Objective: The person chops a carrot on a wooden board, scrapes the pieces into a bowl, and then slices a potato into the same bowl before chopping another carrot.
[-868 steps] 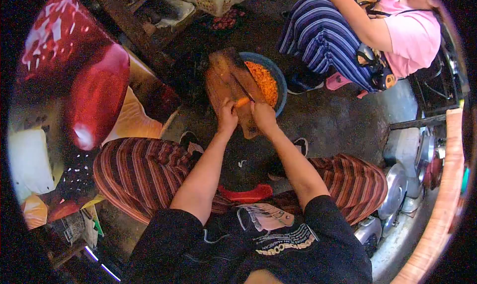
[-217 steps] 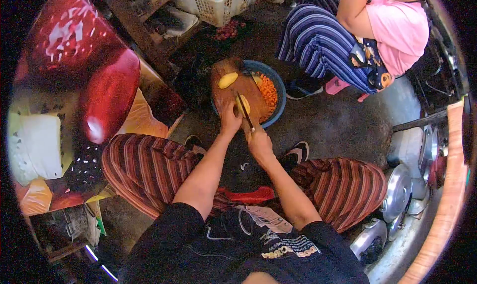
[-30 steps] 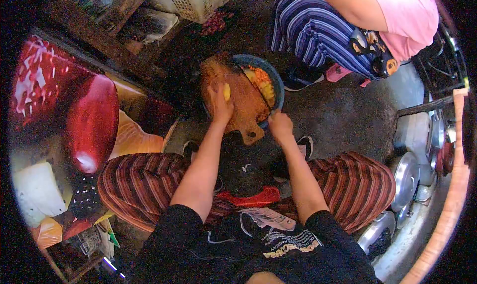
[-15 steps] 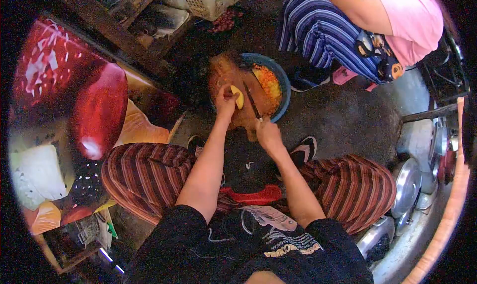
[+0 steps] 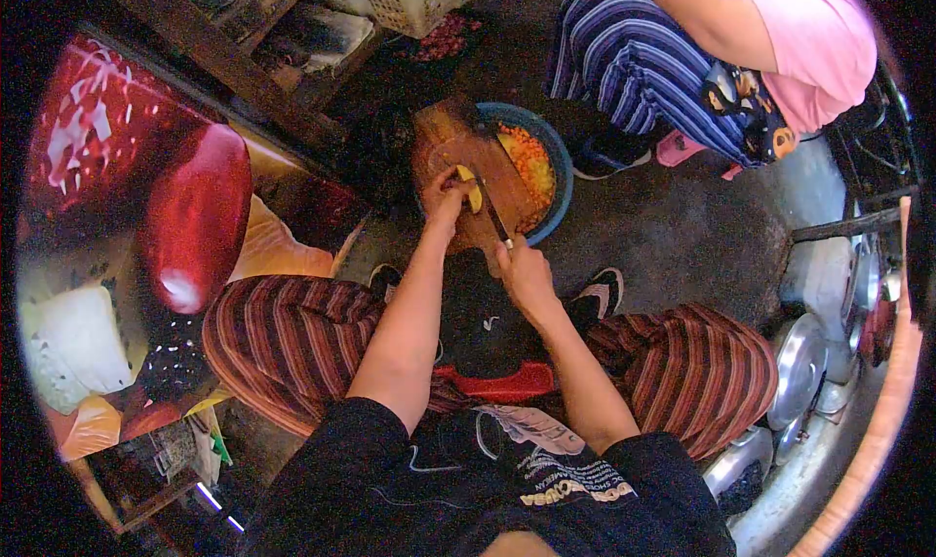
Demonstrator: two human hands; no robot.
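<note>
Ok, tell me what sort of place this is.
Likely a household kitchen: a wooden cutting board lies across a blue basin of chopped food, and metal cookware stands at the right.

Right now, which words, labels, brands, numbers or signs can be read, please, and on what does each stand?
"DC SHOES": small print on the shirt.
"AMERICAN": same print, less certain.
Large pale letters, same shirt: creased, not fully readable.
Remaining small lines: too small and blurred.
</note>
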